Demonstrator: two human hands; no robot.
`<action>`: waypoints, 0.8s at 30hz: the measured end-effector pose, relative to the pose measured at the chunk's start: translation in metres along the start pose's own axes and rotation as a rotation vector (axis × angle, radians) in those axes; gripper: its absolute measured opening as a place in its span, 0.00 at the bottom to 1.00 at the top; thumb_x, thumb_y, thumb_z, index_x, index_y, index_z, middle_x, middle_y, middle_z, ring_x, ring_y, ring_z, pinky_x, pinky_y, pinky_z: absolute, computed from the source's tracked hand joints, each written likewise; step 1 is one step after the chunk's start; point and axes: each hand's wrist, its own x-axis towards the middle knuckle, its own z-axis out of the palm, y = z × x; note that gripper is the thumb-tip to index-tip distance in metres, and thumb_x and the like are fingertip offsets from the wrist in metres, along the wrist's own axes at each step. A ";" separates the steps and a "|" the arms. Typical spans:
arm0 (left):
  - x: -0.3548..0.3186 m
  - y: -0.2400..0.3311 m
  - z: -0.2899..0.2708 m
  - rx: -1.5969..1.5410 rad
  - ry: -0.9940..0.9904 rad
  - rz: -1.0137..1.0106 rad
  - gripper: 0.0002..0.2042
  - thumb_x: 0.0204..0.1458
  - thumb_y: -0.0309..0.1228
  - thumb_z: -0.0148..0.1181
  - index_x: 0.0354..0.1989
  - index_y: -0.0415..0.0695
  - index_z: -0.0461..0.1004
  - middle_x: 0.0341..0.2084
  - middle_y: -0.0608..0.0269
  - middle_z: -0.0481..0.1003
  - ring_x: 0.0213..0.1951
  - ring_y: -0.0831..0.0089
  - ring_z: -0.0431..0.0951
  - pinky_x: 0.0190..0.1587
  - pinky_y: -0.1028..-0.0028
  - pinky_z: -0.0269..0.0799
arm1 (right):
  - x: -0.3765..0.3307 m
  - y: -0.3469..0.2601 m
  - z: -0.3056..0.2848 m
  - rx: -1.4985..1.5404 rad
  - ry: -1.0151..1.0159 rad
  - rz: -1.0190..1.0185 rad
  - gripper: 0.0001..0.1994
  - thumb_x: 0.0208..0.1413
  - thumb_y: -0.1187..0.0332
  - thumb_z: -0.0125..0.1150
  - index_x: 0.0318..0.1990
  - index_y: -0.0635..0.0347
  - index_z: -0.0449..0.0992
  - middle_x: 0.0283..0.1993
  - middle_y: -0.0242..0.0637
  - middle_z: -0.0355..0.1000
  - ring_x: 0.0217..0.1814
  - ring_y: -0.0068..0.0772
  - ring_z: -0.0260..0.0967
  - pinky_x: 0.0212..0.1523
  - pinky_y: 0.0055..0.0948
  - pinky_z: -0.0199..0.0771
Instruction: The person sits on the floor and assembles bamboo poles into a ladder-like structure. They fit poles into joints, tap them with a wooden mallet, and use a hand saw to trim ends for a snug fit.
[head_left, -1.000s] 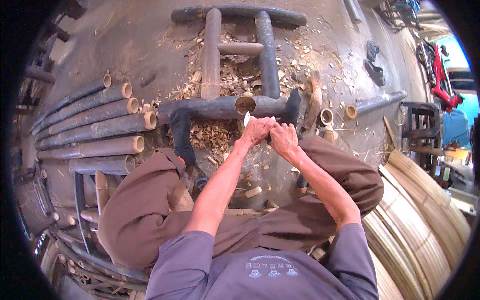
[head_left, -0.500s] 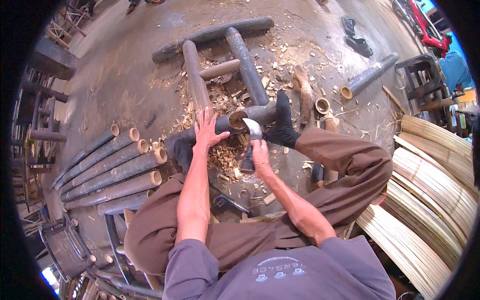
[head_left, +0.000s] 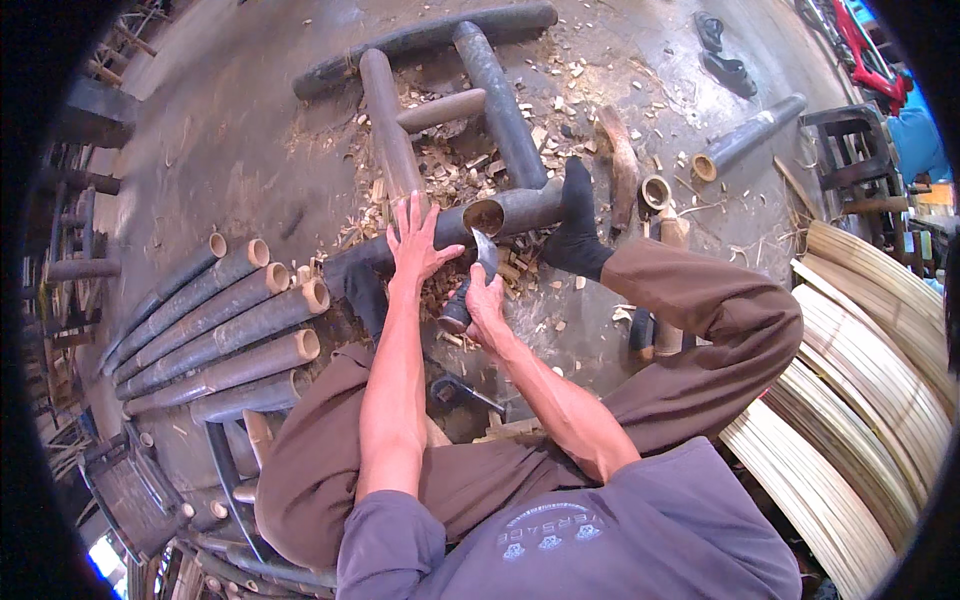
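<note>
A dark bamboo pole (head_left: 520, 208) lies across a frame of thick logs (head_left: 385, 120), its hollow cut end (head_left: 484, 216) facing me. My left hand (head_left: 418, 242) is spread flat on the pole just left of that end. My right hand (head_left: 484, 300) is shut on the dark handle of a curved chopping knife (head_left: 478, 268), its blade pointing up at the cut end. My two feet in dark socks (head_left: 578, 225) rest against the pole on either side of my hands.
Wood chips litter the floor around the frame. Several cut bamboo poles (head_left: 215, 320) are stacked at left. Bundles of pale split bamboo strips (head_left: 860, 400) lie at right. A short bamboo piece (head_left: 745, 138), a small bamboo ring (head_left: 656, 192) and a metal stool (head_left: 855, 150) sit at the upper right.
My left hand left the right one and came to rest flat on the pole. My right hand keeps the knife, with its blade now at the pole's cut end.
</note>
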 end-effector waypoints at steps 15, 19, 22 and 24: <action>-0.002 0.047 0.040 -0.078 0.278 0.314 0.08 0.47 0.37 0.67 0.33 0.49 0.80 0.67 0.56 0.59 0.70 0.52 0.51 0.68 0.49 0.47 | 0.005 -0.035 -0.178 -1.377 -0.078 -0.462 0.29 0.53 0.47 0.61 0.52 0.62 0.71 0.46 0.56 0.76 0.50 0.58 0.74 0.50 0.49 0.72; 0.012 0.051 0.020 -0.318 0.515 0.225 0.09 0.53 0.36 0.62 0.35 0.44 0.79 0.63 0.50 0.64 0.65 0.50 0.60 0.65 0.53 0.56 | 0.024 -0.032 -0.197 -1.476 -0.058 -0.360 0.30 0.53 0.45 0.59 0.55 0.60 0.72 0.51 0.57 0.74 0.55 0.58 0.72 0.54 0.50 0.72; 0.019 0.032 0.006 -0.308 0.707 -0.091 0.14 0.55 0.39 0.58 0.42 0.41 0.78 0.60 0.43 0.65 0.62 0.47 0.63 0.63 0.53 0.59 | 0.023 -0.036 -0.193 -1.673 -0.047 -0.389 0.27 0.54 0.48 0.58 0.53 0.60 0.73 0.51 0.55 0.74 0.55 0.56 0.72 0.53 0.49 0.72; 0.018 -0.004 -0.007 -0.155 0.757 -0.357 0.20 0.55 0.45 0.57 0.47 0.41 0.77 0.61 0.36 0.63 0.63 0.46 0.62 0.64 0.52 0.57 | 0.012 -0.051 -0.173 -1.715 -0.065 -0.501 0.23 0.56 0.51 0.57 0.50 0.60 0.75 0.49 0.53 0.74 0.54 0.55 0.72 0.53 0.48 0.72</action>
